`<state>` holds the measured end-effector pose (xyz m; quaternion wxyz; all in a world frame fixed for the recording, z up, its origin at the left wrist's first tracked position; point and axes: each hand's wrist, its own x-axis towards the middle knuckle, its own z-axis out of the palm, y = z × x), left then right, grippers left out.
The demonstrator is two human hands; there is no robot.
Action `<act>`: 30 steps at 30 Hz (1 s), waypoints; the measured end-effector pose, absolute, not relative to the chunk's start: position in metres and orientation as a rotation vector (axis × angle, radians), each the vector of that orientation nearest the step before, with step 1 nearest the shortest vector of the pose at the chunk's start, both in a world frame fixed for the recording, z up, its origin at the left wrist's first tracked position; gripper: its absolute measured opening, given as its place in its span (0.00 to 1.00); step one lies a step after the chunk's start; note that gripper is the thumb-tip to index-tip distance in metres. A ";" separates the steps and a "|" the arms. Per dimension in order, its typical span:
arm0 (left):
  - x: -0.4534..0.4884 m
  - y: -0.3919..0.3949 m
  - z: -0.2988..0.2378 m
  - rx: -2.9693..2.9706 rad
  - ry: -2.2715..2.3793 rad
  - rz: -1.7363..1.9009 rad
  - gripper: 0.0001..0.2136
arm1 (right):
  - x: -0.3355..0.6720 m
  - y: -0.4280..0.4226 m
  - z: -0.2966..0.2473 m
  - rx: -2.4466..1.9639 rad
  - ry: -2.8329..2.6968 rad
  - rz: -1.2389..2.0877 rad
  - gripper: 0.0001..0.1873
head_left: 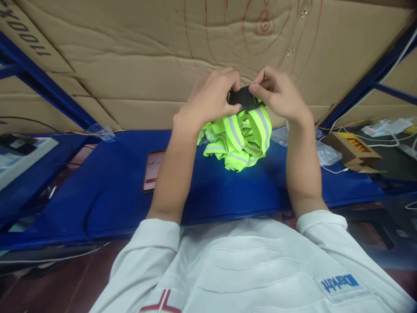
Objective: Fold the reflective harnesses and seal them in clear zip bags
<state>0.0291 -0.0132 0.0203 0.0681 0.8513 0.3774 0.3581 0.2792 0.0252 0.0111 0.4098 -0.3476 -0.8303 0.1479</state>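
A bundle of fluorescent yellow straps with grey reflective stripes [241, 143] hangs in loose loops just over the blue tabletop [234, 195]. At its top is a black fabric piece [245, 99]. My left hand [213, 95] pinches the left end of this piece between thumb and fingers. On the other side, my right hand [282, 93] grips its upper right edge between thumb and forefinger. Part of the black piece lies behind my fingers, and whether the bundle's underside touches the table is unclear.
Left of the bundle lies a phone [152, 170] with its screen lit, partly behind my left forearm. A clear plastic cup [101, 130] is further left. To the right are a plastic bag [327, 153], an open cardboard box [353, 150] and white cables. A cardboard wall [140, 78] stands behind.
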 end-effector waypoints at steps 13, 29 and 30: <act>0.023 -0.020 0.026 2.367 1.121 1.113 0.11 | 0.272 0.018 0.014 -1.046 -1.948 0.411 0.16; -0.077 0.063 0.025 1.819 0.754 2.027 0.41 | 0.342 0.029 0.038 -0.740 -1.504 0.215 0.20; -0.081 0.061 0.028 1.733 0.785 2.047 0.40 | 0.347 0.030 0.040 -0.723 -1.447 0.239 0.21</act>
